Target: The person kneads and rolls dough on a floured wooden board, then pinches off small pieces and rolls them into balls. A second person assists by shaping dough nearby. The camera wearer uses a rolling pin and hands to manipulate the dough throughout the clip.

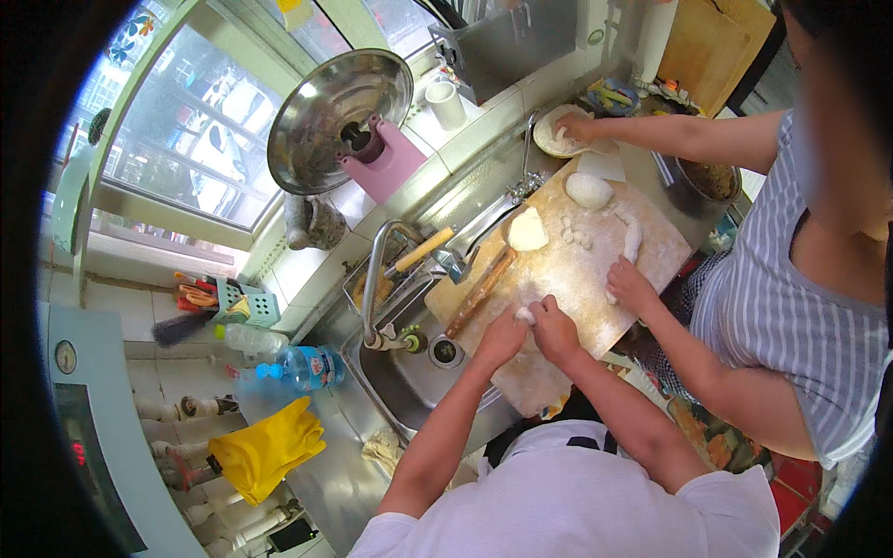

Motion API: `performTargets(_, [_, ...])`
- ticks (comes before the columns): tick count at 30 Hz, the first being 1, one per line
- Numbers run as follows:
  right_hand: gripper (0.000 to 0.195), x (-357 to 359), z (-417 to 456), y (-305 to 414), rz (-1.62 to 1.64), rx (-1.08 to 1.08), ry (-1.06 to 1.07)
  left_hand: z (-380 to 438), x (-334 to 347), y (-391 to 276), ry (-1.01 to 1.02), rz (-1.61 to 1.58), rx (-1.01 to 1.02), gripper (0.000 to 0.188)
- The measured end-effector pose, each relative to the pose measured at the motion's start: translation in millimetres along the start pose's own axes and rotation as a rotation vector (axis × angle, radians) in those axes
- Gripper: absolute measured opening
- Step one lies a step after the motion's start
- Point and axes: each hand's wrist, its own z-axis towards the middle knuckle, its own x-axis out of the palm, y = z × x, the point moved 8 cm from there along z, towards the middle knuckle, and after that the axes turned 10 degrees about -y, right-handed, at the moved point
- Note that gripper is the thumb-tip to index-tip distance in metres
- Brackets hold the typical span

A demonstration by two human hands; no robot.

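Over the near part of a floured wooden board [551, 279], my left hand [504, 336] and my right hand [555, 330] meet around a small piece of dough [524, 316], pinched in the fingers of both. A rolling pin [481, 293] lies along the board's left edge. Beyond it sit a pale yellowish lump [528, 229], several small dough pieces [576, 233] and a round dough ball [589, 190]. A long dough rope [628, 234] curves at the right, touched by another person's hand [630, 286].
The other person, at the right, reaches into a bowl [558, 132]. The board overlaps a steel sink [398, 383] with a faucet [377, 279]. A pot [708, 180] stands behind the board; bottles [307, 367] and yellow rubber gloves [268, 450] are at the left.
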Motion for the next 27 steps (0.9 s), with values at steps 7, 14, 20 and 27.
performTargets(7, [0.040,-3,-33,-6,0.407,0.007,0.142,-36,-6,12,-0.061,-0.021,0.298,0.038])
performTargets(14, [0.040,9,-10,-18,-0.094,0.066,0.095,-10,8,4,-0.021,0.147,0.009,0.032])
performTargets(20, [0.034,-16,-29,11,0.248,-0.024,-0.015,-25,-22,-7,-0.133,0.011,0.335,0.022])
performTargets(27, [0.035,4,-23,-26,0.036,-0.003,0.030,-20,7,3,-0.125,0.339,0.248,0.027])
